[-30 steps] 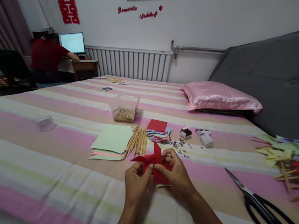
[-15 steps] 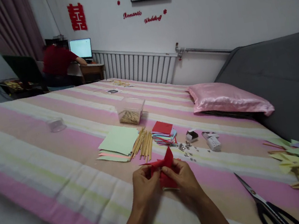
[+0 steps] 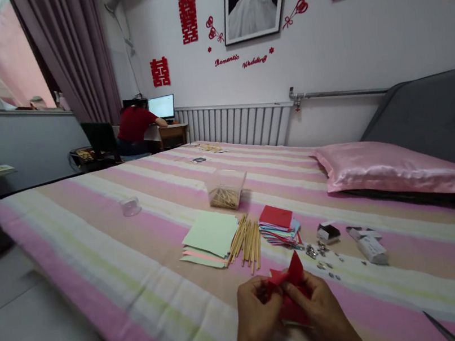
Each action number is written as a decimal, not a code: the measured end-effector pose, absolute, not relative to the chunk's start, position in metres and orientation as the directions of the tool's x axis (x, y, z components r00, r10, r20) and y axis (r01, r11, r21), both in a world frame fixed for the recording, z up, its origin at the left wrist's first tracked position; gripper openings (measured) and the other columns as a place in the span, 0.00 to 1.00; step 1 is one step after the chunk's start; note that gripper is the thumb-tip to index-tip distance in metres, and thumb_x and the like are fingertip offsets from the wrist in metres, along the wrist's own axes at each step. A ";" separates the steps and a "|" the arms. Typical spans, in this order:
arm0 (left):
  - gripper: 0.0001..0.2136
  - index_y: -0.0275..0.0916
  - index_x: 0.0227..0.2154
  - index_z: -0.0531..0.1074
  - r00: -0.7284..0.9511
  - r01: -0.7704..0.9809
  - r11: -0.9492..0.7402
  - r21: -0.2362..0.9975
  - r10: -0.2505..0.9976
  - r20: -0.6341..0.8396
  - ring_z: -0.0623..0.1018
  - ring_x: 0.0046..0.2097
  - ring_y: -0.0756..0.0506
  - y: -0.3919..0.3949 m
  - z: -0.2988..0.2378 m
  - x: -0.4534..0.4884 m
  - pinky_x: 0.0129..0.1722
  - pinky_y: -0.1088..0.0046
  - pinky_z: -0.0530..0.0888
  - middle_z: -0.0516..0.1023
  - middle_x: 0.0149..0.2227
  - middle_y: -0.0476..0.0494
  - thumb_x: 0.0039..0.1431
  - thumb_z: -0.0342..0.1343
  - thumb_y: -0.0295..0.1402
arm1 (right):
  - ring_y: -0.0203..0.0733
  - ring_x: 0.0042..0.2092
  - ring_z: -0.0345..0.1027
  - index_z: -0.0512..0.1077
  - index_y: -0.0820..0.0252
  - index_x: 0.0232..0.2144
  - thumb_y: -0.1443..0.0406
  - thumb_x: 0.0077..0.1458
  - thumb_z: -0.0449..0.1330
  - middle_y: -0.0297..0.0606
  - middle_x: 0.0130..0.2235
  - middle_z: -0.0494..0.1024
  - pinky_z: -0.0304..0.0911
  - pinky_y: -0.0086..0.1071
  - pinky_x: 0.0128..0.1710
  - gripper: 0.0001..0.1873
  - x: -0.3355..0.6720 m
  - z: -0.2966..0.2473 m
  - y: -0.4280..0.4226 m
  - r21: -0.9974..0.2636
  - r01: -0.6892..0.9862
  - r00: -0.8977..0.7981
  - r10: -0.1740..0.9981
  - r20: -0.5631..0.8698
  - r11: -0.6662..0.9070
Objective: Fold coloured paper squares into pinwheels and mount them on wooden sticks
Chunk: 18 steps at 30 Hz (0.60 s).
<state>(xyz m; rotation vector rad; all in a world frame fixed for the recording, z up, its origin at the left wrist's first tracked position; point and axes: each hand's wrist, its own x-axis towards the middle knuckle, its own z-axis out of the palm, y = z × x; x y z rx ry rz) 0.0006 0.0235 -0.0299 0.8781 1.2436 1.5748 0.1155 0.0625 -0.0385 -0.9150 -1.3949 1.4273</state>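
Observation:
My left hand and my right hand are together low in the view, above the striped bed cover. Between them they pinch a red paper pinwheel, thumbs meeting near its centre. One pointed red corner stands up between the hands; fingers hide part of the paper. Just beyond lie wooden sticks, a stack of pale green and pink paper and a pile of smaller coloured squares with red on top. Small shiny metal pieces are scattered to the right of these.
A clear plastic box with short sticks stands farther back, a clear lid to its left. Small boxes lie at right. Scissors show only a blade tip. A pink pillow is beyond. A person sits at a desk.
The camera has tilted up and turned left, so the scene sits lower and farther right. Both hands still pinch the red paper. Most of the scissors and the coloured paper pile have left view.

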 end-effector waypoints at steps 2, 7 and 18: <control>0.05 0.31 0.23 0.77 -0.323 -0.218 -0.067 0.974 0.946 -0.007 0.77 0.28 0.44 0.024 -0.030 -0.001 0.29 0.72 0.71 0.80 0.26 0.37 0.39 0.60 0.26 | 0.50 0.36 0.71 0.75 0.64 0.32 0.57 0.42 0.65 0.46 0.35 0.78 0.65 0.41 0.38 0.17 0.115 -0.037 0.062 -0.991 -0.120 -0.327 0.941 0.088 0.051; 0.04 0.31 0.21 0.76 -0.312 -0.162 -0.041 0.986 0.950 -0.011 0.75 0.24 0.46 0.024 -0.029 -0.003 0.25 0.75 0.69 0.79 0.22 0.40 0.39 0.58 0.24 | 0.48 0.32 0.71 0.76 0.65 0.31 0.57 0.42 0.66 0.47 0.33 0.78 0.66 0.39 0.32 0.17 0.115 -0.033 0.059 -0.984 -0.173 -0.349 0.933 0.088 0.028; 0.25 0.38 0.51 0.65 -0.242 0.653 -0.307 0.692 0.781 0.575 0.67 0.54 0.36 0.009 -0.016 -0.010 0.52 0.55 0.65 0.69 0.53 0.34 0.47 0.57 0.31 | 0.46 0.30 0.73 0.76 0.65 0.30 0.59 0.37 0.69 0.44 0.30 0.80 0.67 0.35 0.31 0.18 0.129 -0.041 0.076 -0.964 -0.250 -0.219 0.975 -0.037 -0.093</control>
